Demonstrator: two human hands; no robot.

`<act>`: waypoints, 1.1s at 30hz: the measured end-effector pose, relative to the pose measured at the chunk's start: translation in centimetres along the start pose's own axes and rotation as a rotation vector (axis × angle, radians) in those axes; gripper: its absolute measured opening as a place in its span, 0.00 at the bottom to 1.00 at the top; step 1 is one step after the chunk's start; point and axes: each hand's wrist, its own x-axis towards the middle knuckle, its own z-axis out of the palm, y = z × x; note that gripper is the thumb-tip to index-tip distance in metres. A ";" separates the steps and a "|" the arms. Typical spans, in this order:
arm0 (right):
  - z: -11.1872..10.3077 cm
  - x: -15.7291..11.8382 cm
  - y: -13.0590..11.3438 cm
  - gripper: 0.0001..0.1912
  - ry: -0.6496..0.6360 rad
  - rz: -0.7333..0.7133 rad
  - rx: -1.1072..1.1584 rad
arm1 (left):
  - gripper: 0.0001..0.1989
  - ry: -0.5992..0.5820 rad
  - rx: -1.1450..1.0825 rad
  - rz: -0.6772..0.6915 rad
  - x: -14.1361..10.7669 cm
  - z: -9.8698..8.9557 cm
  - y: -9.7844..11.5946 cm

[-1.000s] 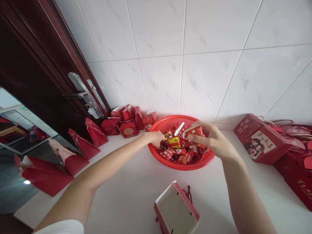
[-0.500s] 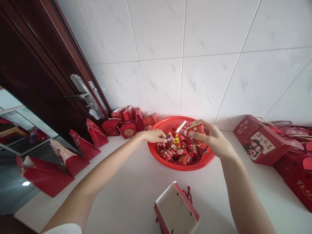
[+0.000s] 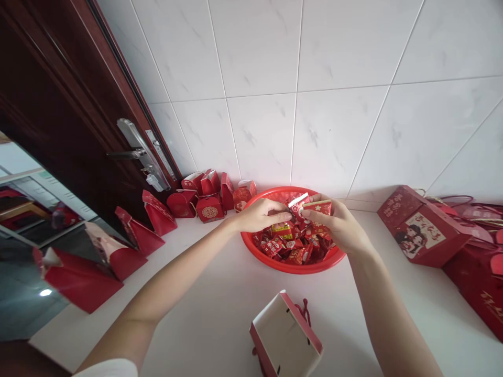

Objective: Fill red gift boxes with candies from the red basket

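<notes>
A red plastic basket (image 3: 293,269) full of red-wrapped sweets (image 3: 296,246) stands on the white table against the tiled wall. Over its back part, my right hand (image 3: 340,222) grips small red packets (image 3: 317,208) between thumb and fingers. My left hand (image 3: 265,214) is closed at the packets' left side, with a small dark-wrapped piece (image 3: 290,213) pinched at its fingertips. In front of the basket lies an open red box (image 3: 286,335) with a white inside and a red cord.
Several small red boxes (image 3: 210,208) stand at the wall left of the basket. Red folded boxes (image 3: 131,235) line the table's left edge, near a dark door (image 3: 66,89). At the right are a large red box (image 3: 422,225) and red bags (image 3: 477,283).
My left hand has moved right, from the basket's left side to the packets in my right hand, and a small piece now shows at its fingertips. My right hand has barely moved.
</notes>
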 end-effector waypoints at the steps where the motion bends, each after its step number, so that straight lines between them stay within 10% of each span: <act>1: 0.0 0.0 -0.1 0.19 0.009 -0.001 0.012 | 0.18 0.008 0.018 0.013 0.0 0.0 0.2; 15: -1.0 -0.4 -0.8 0.20 0.143 -0.081 -0.089 | 0.25 -0.513 0.619 -0.495 0.4 1.5 -2.7; 33: -1.2 -0.3 -0.9 0.22 0.178 -0.104 -0.133 | 0.09 0.160 -0.149 -0.338 4.7 3.9 -5.5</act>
